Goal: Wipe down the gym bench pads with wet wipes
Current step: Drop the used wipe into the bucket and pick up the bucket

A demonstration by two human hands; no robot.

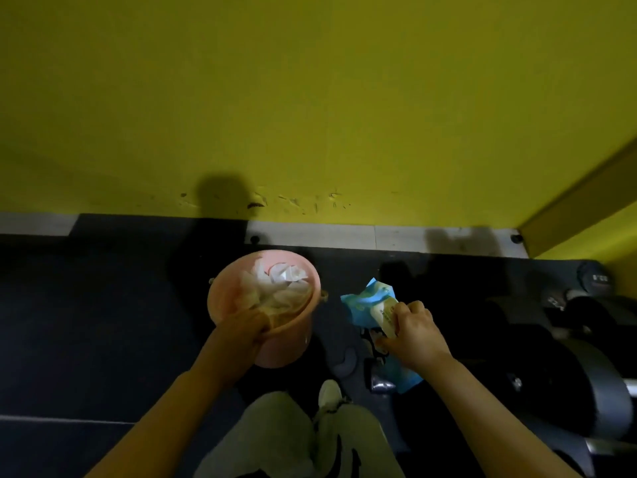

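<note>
We see the bucket (263, 307), wipes (279, 284) in it, left of the packet (370, 305); dumbbells (568, 343) lie right; wall (310, 98) behind.

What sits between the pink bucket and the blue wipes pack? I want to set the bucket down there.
Only dark floor shows between the bucket and the pack in the head view; the bucket's small side lug juts into the gap.
</note>
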